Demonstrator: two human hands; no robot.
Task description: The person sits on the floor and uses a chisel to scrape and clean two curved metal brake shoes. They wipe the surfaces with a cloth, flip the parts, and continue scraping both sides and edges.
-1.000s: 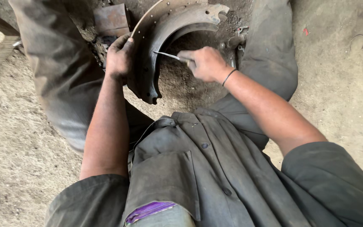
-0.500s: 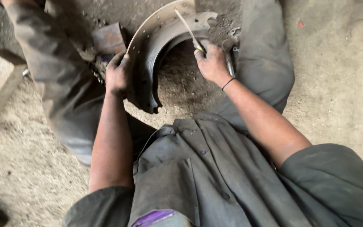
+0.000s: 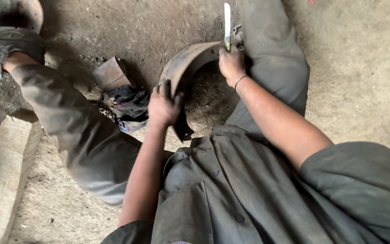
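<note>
A curved, rusty metal brake shoe [image 3: 190,61] stands on edge on the dirt floor between my legs. My left hand [image 3: 164,105] grips its near end, fingers over the rim. My right hand [image 3: 231,63] is at its far end, closed around a thin flat metal blade [image 3: 227,20] that points straight up and away from me. The blade's lower end is hidden in my fist.
A crumpled dark rag [image 3: 129,106] and a small rusty metal piece [image 3: 110,72] lie left of the shoe. A wooden plank [image 3: 10,167] lies at the lower left. My shoe [image 3: 3,47] and a round metal part [image 3: 21,11] are at the top left.
The brake shoe has been turned so its outer curved face shows instead of its inner side. My right hand shifted to the far end, and the blade now points upright.
</note>
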